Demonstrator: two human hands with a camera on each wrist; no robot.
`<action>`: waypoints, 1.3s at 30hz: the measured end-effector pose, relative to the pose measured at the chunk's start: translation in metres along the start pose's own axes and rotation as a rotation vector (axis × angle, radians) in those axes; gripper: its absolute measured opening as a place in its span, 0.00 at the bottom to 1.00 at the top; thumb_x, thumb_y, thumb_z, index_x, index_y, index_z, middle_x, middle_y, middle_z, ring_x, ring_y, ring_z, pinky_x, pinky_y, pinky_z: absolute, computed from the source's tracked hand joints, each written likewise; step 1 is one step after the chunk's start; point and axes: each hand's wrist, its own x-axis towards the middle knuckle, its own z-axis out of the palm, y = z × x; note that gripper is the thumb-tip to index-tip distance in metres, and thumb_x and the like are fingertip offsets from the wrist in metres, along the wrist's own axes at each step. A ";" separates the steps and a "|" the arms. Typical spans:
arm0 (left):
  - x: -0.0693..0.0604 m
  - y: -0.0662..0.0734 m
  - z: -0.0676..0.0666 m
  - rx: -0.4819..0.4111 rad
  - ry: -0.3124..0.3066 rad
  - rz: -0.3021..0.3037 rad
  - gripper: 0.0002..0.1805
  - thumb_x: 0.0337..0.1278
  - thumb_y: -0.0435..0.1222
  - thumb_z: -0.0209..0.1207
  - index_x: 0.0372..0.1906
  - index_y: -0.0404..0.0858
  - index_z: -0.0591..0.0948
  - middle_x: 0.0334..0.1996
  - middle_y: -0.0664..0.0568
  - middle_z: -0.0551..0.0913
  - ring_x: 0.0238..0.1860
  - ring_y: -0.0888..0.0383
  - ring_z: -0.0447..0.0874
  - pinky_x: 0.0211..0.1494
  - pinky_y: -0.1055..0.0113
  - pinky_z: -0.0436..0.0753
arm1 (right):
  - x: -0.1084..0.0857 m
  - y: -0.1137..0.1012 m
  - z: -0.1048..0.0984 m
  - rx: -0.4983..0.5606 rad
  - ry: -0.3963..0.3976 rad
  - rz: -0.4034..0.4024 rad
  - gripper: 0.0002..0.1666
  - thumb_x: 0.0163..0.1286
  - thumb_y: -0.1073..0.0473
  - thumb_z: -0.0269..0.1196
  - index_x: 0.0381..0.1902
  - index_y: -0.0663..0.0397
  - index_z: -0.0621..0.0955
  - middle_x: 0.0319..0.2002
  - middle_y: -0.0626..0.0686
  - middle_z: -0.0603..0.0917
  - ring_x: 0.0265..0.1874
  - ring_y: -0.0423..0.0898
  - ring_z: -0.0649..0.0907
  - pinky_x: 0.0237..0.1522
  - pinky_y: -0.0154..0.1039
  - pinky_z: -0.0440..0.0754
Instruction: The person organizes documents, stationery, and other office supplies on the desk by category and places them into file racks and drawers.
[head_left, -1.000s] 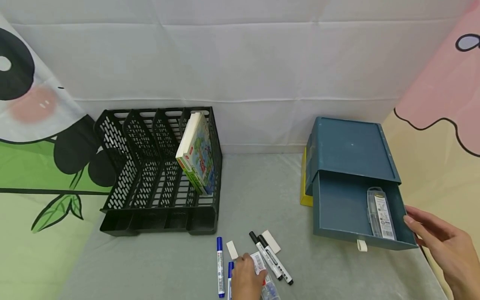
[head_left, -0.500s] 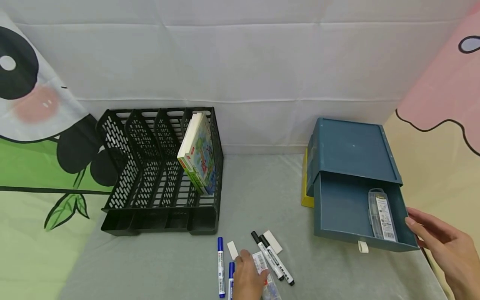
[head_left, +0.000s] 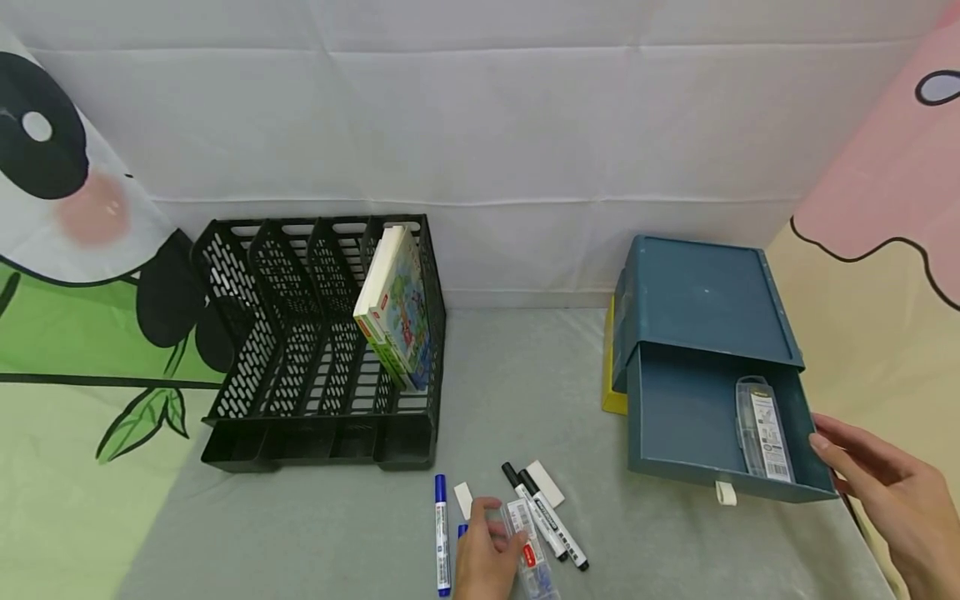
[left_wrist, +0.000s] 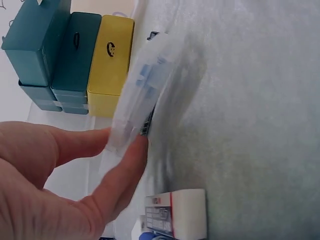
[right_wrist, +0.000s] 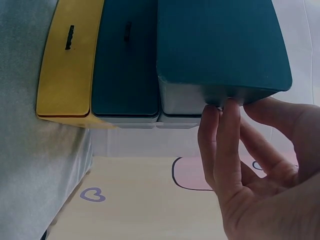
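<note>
Head: held case (head_left: pixel 532 552) lengthwise forward (slightly left)

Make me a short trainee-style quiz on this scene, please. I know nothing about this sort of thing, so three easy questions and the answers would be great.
1. Multiple choice: what does the left hand pinch?
a) a book
b) a clear plastic case
c) a blue-capped marker

2. True or false: the open drawer is yellow.

3. Count: how many black-capped markers show in the head view?

Key
1: b. The left wrist view shows it between thumb and finger.
2: False. It is dark blue, and the right hand grips its side.
3: Two, lying side by side.
</note>
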 end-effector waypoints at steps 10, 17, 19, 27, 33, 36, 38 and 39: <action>0.001 0.013 -0.007 -0.117 0.091 0.108 0.26 0.49 0.33 0.77 0.53 0.37 0.80 0.32 0.51 0.87 0.27 0.60 0.84 0.31 0.67 0.83 | 0.002 0.005 0.001 -0.042 0.005 -0.028 0.35 0.76 0.42 0.61 0.74 0.52 0.73 0.43 0.23 0.71 0.33 0.30 0.77 0.32 0.23 0.77; 0.005 0.025 -0.012 -0.226 0.057 0.090 0.26 0.49 0.32 0.77 0.54 0.36 0.80 0.34 0.48 0.88 0.28 0.58 0.85 0.31 0.68 0.84 | 0.001 0.006 0.000 -0.043 0.002 -0.042 0.36 0.76 0.42 0.62 0.74 0.54 0.73 0.42 0.22 0.71 0.33 0.30 0.77 0.32 0.23 0.78; 0.006 0.029 -0.012 -0.270 0.043 0.083 0.26 0.49 0.31 0.76 0.54 0.35 0.81 0.34 0.48 0.88 0.27 0.58 0.85 0.30 0.68 0.84 | 0.002 0.005 0.000 -0.050 -0.001 -0.031 0.37 0.76 0.42 0.61 0.74 0.55 0.72 0.43 0.23 0.71 0.33 0.30 0.77 0.32 0.23 0.78; 0.013 0.048 -0.020 -0.349 -0.040 0.066 0.25 0.53 0.30 0.75 0.57 0.34 0.80 0.35 0.48 0.87 0.28 0.56 0.86 0.31 0.65 0.87 | 0.004 0.002 0.001 -0.080 0.000 0.012 0.40 0.75 0.38 0.61 0.75 0.56 0.71 0.49 0.29 0.74 0.33 0.31 0.76 0.32 0.23 0.78; 0.017 0.066 -0.027 -0.387 -0.095 0.054 0.27 0.55 0.34 0.75 0.60 0.36 0.80 0.36 0.48 0.86 0.31 0.56 0.87 0.35 0.64 0.88 | 0.003 0.001 0.000 -0.073 -0.001 0.010 0.40 0.75 0.39 0.61 0.75 0.55 0.71 0.49 0.28 0.74 0.33 0.30 0.77 0.33 0.22 0.77; 0.018 0.075 -0.028 -0.435 -0.118 0.073 0.28 0.55 0.33 0.75 0.61 0.35 0.79 0.36 0.47 0.86 0.32 0.55 0.87 0.36 0.63 0.89 | 0.002 0.001 0.000 -0.071 0.001 0.011 0.40 0.75 0.38 0.61 0.75 0.55 0.71 0.50 0.28 0.74 0.33 0.29 0.77 0.33 0.22 0.77; 0.019 0.082 -0.029 -0.454 -0.134 0.086 0.28 0.55 0.33 0.75 0.61 0.35 0.79 0.37 0.47 0.86 0.33 0.55 0.87 0.36 0.62 0.89 | 0.003 0.000 0.000 -0.076 0.005 0.017 0.41 0.74 0.38 0.61 0.75 0.55 0.71 0.52 0.30 0.74 0.33 0.30 0.77 0.33 0.22 0.77; 0.019 0.085 -0.029 -0.462 -0.142 0.091 0.29 0.55 0.33 0.75 0.61 0.35 0.79 0.37 0.46 0.86 0.33 0.55 0.88 0.36 0.62 0.89 | 0.003 0.000 0.000 -0.077 0.004 0.019 0.41 0.74 0.37 0.61 0.75 0.55 0.71 0.52 0.30 0.75 0.33 0.30 0.77 0.33 0.22 0.77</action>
